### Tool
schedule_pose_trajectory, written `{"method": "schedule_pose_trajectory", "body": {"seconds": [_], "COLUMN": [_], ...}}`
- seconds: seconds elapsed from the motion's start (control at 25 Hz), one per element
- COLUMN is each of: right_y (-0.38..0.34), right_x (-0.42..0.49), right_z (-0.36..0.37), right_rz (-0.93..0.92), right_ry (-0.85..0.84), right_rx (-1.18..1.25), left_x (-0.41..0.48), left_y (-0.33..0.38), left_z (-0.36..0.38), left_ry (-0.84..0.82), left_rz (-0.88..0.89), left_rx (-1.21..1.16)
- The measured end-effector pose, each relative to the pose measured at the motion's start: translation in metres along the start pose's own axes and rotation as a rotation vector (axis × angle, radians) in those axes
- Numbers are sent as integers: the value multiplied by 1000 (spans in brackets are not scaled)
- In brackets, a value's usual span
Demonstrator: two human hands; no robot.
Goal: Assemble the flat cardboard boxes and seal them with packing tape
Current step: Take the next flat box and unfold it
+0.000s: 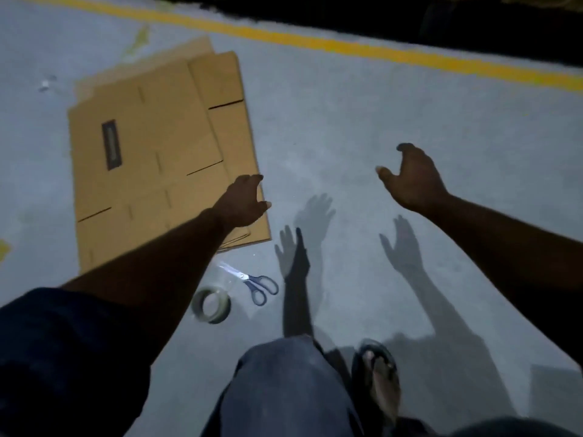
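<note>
A stack of flat brown cardboard boxes (151,146) lies on the grey floor at the left, with a dark label on the top sheet. My left hand (244,201) hovers over the stack's near right corner, fingers spread, holding nothing. My right hand (410,181) is raised over bare floor to the right, fingers curled apart and empty. A roll of clear packing tape (212,305) lies on the floor just below the stack. Blue-handled scissors (255,283) rest beside the roll.
A yellow painted line (347,47) crosses the floor at the back, with a dark area beyond it. My knee in dark trousers (284,389) and a sandalled foot (380,380) are at the bottom. Shadows of both hands fall on the floor between them.
</note>
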State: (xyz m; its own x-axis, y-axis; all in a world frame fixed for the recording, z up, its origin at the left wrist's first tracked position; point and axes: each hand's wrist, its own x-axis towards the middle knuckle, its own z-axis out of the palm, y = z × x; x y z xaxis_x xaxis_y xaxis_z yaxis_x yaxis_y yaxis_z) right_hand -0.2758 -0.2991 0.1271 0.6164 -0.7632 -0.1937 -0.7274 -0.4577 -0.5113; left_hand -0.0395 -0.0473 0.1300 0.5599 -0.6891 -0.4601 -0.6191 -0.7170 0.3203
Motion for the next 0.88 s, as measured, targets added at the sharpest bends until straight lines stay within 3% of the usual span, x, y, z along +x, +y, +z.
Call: {"method": "schedule_pose_trajectory", "body": {"seconds": [0.24,0.48,0.68,0.88], "right_y": [-112,-157,-169,-171], "right_x": [28,21,27,36], "right_z": [161,279,340,366], "right_rz": [-132,17,208,171], "right_ry": [-295,-534,-713,-695], "right_rx": [58,335,423,340], "left_x": [23,44,61,69], "left_y": [-114,-182,-199,-187], "left_z": [65,122,149,165], "left_ry": [-4,14,35,57], "left_rz": [-261,-418,-447,-519], "left_rx": [-137,-249,-236,-206]}}
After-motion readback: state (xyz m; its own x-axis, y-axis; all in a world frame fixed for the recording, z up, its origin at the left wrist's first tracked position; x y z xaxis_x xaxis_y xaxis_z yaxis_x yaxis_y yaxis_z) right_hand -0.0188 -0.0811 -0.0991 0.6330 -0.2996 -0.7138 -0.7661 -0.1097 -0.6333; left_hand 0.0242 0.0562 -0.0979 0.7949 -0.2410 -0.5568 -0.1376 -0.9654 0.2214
